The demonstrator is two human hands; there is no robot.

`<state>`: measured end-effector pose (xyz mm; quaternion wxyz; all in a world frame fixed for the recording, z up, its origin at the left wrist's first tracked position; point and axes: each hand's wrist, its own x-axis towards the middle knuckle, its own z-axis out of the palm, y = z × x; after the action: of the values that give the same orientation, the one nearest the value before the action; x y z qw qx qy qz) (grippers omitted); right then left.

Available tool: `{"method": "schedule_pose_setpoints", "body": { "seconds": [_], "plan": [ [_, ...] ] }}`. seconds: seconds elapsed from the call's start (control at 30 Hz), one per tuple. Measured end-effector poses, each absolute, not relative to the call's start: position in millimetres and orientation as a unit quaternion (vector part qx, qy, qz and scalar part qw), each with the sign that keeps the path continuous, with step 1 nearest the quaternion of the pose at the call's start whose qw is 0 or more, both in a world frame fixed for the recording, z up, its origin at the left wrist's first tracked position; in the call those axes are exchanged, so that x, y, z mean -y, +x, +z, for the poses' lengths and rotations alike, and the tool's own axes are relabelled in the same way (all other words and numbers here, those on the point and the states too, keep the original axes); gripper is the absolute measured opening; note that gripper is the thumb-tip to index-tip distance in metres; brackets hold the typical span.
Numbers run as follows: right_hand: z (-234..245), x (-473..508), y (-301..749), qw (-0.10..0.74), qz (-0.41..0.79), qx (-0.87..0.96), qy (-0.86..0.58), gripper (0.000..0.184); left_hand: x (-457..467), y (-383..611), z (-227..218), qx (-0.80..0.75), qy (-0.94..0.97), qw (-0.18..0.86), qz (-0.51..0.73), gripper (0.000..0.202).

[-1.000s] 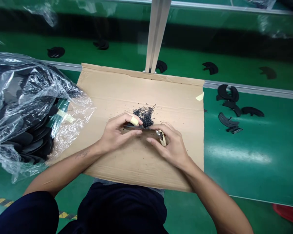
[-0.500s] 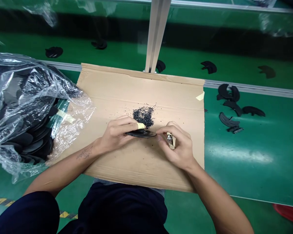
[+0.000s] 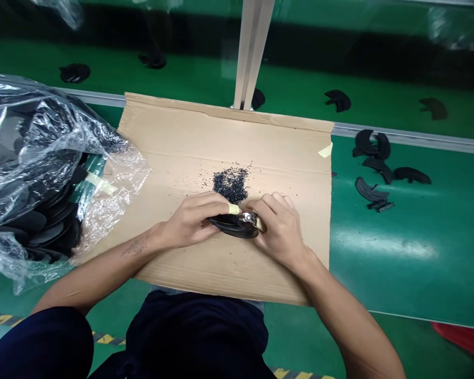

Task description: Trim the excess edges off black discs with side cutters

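Note:
My left hand [image 3: 193,218] is closed on a curved black plastic part [image 3: 234,227], with yellow tape wrapped round one fingertip. My right hand [image 3: 278,226] grips small metal nippers [image 3: 249,217] with pale handles, largely hidden in the palm. The head of the nippers lies at the right part of the black piece; whether the jaws touch it I cannot tell. Just beyond the hands, a pile of small black scraps [image 3: 229,184] lies on a cardboard sheet [image 3: 217,271].
On the left, a clear plastic bag [image 3: 63,131] holds many black parts [image 3: 43,221]. Several loose black parts [image 3: 373,145] lie on the green table [image 3: 403,263] at right. A metal post [image 3: 250,52] rises behind the cardboard, with more parts beyond the rail.
My right hand has moved left and brought the nippers to the black part. The part has tilted, showing more of its curved face. The view has shifted slightly.

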<state>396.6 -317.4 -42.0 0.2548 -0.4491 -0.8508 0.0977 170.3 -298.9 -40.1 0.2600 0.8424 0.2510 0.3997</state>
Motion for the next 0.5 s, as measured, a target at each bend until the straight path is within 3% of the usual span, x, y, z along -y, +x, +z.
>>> {"method": "schedule_pose_setpoints", "body": {
  "seconds": [0.5],
  "plan": [
    [-40.4,317.2,398.0,0.258,0.123,0.849,-0.445,0.016,299.6,170.8,-41.1,-0.241,0.841,0.255,0.412,0.016]
  ]
}}
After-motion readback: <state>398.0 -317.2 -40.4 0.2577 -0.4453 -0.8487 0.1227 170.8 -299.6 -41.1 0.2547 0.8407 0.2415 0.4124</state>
